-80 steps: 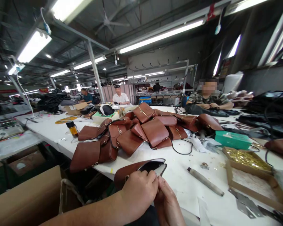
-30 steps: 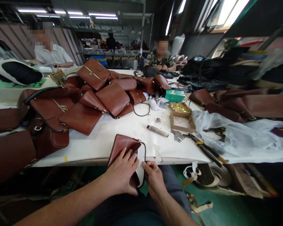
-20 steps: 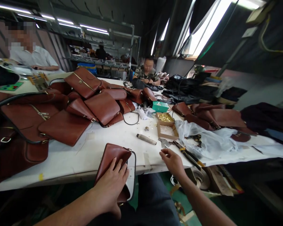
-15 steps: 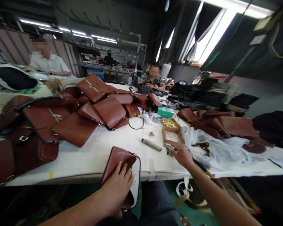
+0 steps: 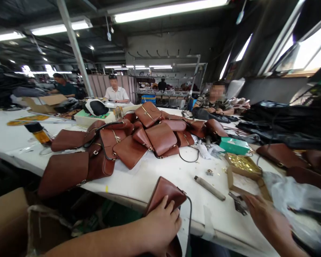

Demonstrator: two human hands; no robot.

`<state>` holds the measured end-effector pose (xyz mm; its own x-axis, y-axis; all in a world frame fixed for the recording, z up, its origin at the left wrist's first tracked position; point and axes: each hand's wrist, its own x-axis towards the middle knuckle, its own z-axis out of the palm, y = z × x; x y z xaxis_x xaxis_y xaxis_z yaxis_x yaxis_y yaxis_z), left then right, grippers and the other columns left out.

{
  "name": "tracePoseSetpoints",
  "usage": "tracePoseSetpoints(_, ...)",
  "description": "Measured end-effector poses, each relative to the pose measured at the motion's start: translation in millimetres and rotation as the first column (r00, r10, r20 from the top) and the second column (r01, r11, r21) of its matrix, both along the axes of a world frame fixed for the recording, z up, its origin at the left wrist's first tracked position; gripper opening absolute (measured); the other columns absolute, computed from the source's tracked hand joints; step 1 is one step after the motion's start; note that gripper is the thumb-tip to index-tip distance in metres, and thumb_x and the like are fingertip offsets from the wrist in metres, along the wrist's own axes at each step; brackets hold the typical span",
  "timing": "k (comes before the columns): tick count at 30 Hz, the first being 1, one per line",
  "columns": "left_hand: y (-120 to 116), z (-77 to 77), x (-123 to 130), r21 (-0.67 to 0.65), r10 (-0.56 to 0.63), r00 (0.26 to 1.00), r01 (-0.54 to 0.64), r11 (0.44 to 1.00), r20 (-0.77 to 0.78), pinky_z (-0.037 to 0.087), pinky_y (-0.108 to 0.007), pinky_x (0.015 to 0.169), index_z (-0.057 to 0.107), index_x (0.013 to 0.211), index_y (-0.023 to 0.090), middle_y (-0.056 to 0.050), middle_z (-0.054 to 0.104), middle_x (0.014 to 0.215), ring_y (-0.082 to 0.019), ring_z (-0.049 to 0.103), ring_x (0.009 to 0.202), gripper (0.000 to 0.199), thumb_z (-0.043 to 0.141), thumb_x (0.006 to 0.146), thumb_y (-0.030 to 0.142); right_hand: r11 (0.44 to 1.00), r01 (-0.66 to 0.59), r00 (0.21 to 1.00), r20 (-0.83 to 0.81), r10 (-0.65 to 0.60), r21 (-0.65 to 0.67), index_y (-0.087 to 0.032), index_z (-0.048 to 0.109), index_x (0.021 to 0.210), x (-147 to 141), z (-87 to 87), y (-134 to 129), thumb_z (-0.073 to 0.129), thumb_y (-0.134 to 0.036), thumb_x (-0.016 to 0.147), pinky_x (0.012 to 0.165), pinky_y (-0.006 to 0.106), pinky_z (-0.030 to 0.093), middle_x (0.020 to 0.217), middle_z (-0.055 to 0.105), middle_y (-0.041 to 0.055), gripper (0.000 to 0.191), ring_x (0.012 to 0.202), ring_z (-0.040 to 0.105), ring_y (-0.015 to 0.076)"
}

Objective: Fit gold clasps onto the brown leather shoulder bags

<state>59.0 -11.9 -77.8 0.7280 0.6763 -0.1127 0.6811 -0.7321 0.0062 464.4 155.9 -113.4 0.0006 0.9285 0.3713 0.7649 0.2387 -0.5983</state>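
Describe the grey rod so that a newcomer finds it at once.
On the white table, find the pile of brown bags. Nearer the camera, between the left hand and the open boxes, lies the grey rod, long and round, unlike the flat metal piece nearby.

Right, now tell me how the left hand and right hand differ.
The left hand lies on a bag; the right hand is at the metal plates, its grip unclear. The left hand's fingers are spread, the right hand's close together. Both are bare.
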Motion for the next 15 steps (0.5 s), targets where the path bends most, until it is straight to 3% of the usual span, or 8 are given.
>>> tracePoseSetpoints(2, -2.9, 3.2, 0.5, -0.053, 0.017, 1.000, -0.017, 0.998, -0.006, 0.010, -0.067, 0.128, 0.044, 0.156, 0.007, -0.026, 0.043, 0.163, -0.051, 0.037, 0.150, 0.116, 0.083, 0.064, 0.068, 0.995, 0.101, 0.992, 0.080, -0.102, 0.015, -0.020, 0.079, 0.101, -18.1, 16.7, -22.6, 0.046, -0.061, 0.091, 0.088, 0.060, 0.049, 0.108, 0.075, 0.0225, 0.053, 0.100, 0.069, 0.0455)
tracePoseSetpoints(4, -3.9, 4.5, 0.9, -0.089, 0.034, 0.999, -0.034, 0.995, 0.006, 0.007, -0.067, 0.128, 0.043, 0.156, 0.008, -0.026, 0.042, 0.164, -0.051, 0.034, 0.152, 0.122, 0.086, 0.058, 0.066, 0.988, 0.145, 0.989, 0.026, -0.144, -0.043, -0.018, 0.077, 0.102, -47.2, 29.4, -47.1, 0.043, -0.060, 0.095, 0.082, 0.051, 0.051, 0.089, 0.076, 0.0177, 0.054, 0.089, 0.071, 0.0377)
tracePoseSetpoints(5, -3.8, 4.8, 1.1, -0.104, 0.044, 0.999, -0.042, 0.994, 0.011, 0.006, -0.067, 0.128, 0.044, 0.156, 0.008, -0.027, 0.042, 0.163, -0.051, 0.034, 0.152, 0.120, 0.087, 0.058, 0.063, 0.986, 0.111, 0.990, -0.068, -0.120, -0.126, -0.018, 0.078, 0.102, -65.7, 32.8, -59.6, 0.047, -0.061, 0.095, 0.077, 0.045, 0.051, 0.080, 0.076, 0.0137, 0.053, 0.079, 0.070, 0.0325)
tracePoseSetpoints(7, -3.2, 5.1, 1.3, -0.127, 0.056, 0.998, -0.054, 0.990, 0.018, 0.006, -0.066, 0.128, 0.045, 0.154, 0.008, -0.026, 0.044, 0.162, -0.050, 0.034, 0.152, 0.115, 0.087, 0.059, 0.060, 0.943, -0.118, 0.963, -0.268, 0.032, -0.310, -0.018, 0.079, 0.101, -106.4, 33.1, -84.2, 0.058, -0.062, 0.092, 0.069, 0.036, 0.051, 0.075, 0.075, 0.0086, 0.049, 0.069, 0.069, 0.0254)
tracePoseSetpoints(10, -3.3, 5.0, 1.2, -0.140, 0.060, 0.998, -0.056, 0.989, 0.027, 0.005, -0.064, 0.128, 0.047, 0.152, 0.008, -0.026, 0.046, 0.161, -0.049, 0.033, 0.153, 0.111, 0.085, 0.062, 0.061, 0.771, -0.414, 0.875, -0.445, 0.191, -0.484, -0.020, 0.080, 0.090, -159.6, 22.3, -113.7, 0.067, -0.054, 0.088, 0.061, 0.031, 0.046, 0.070, 0.074, 0.0035, 0.036, 0.061, 0.064, 0.0196)
tracePoseSetpoints(12, -4.0, 3.2, 0.7, -0.131, 0.061, 0.998, -0.057, 0.990, 0.031, 0.003, -0.064, 0.128, 0.046, 0.152, 0.006, -0.026, 0.045, 0.161, -0.049, 0.031, 0.154, 0.110, 0.082, 0.065, 0.063, 0.710, -0.477, 0.859, -0.443, 0.255, -0.517, -0.021, 0.080, 0.083, -181.0, 13.1, -123.5, 0.066, -0.048, 0.088, 0.058, 0.029, 0.042, 0.062, 0.070, 0.0005, 0.030, 0.057, 0.060, 0.0171)
tracePoseSetpoints(15, -4.5, -1.6, -0.6, -0.115, 0.063, 0.997, -0.059, 0.992, 0.032, 0.001, -0.063, 0.129, 0.043, 0.154, 0.005, -0.026, 0.044, 0.163, -0.048, 0.030, 0.155, 0.114, 0.083, 0.065, 0.064, 0.731, -0.464, 0.879, -0.365, 0.308, -0.500, -0.022, 0.079, 0.077, -192.4, 4.1, -124.0, 0.066, -0.041, 0.088, 0.058, 0.029, 0.039, 0.058, 0.066, -0.0011, 0.026, 0.055, 0.055, 0.0158)
